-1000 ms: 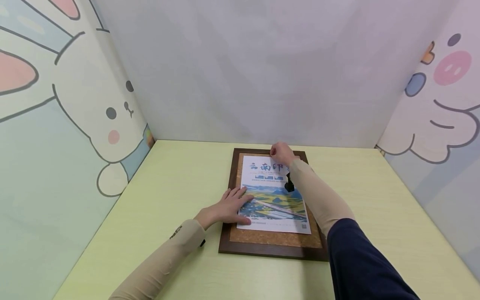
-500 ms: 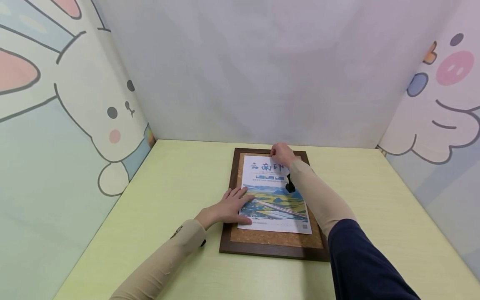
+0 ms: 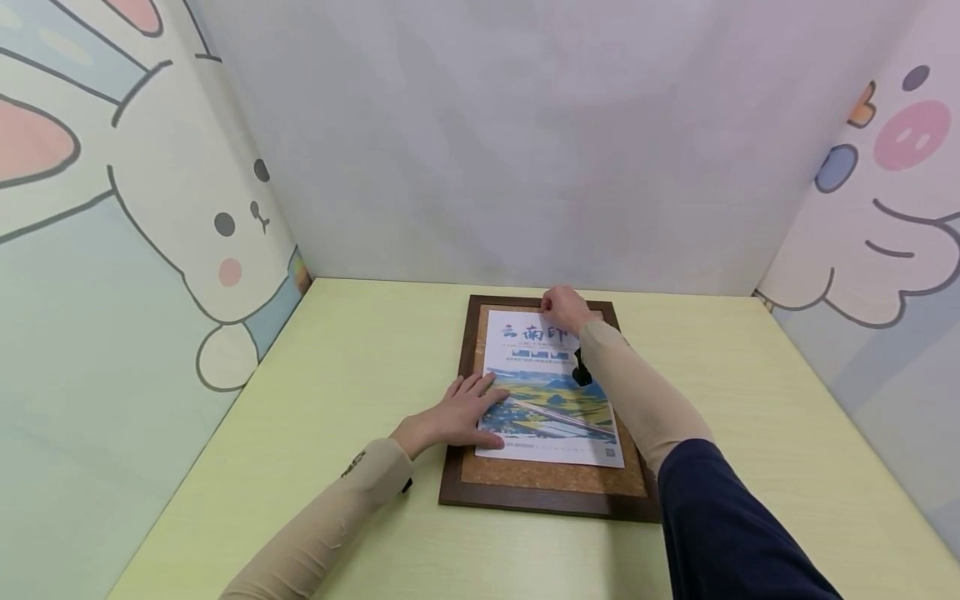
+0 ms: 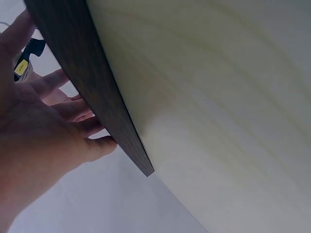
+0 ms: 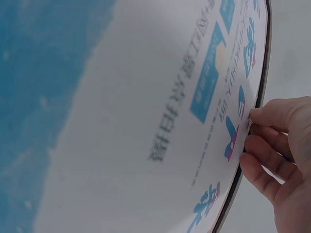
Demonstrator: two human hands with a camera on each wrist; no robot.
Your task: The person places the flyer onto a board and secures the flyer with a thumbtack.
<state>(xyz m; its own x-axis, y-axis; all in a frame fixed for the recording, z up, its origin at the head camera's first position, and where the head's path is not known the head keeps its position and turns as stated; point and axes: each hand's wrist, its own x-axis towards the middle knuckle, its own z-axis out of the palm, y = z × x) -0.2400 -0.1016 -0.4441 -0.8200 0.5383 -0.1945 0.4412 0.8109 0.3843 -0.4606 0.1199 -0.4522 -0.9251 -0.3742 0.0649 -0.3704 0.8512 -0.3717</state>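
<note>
A printed poster (image 3: 555, 400) with blue lettering and a landscape picture lies on a cork board (image 3: 551, 475) in a dark brown wooden frame. My left hand (image 3: 453, 414) rests with spread fingers on the poster's left edge and the frame beside it. The left wrist view shows this hand (image 4: 53, 116) reaching over the frame's side (image 4: 87, 73). At the poster's top edge my right hand (image 3: 564, 308) is curled, thumb and index finger pinched together. Seen by the right wrist camera, the fingertips (image 5: 252, 114) meet right at the paper's edge; what they pinch is hidden.
The board lies on a pale yellow table (image 3: 360, 358), near its back edge. A plain light wall panel (image 3: 487, 150) stands behind. Side panels carry a cartoon rabbit (image 3: 187, 183) at the left and a pig-nosed figure (image 3: 900, 192) at the right.
Both hands, the poster and the board stay in place. The head view shifts only very slightly.
</note>
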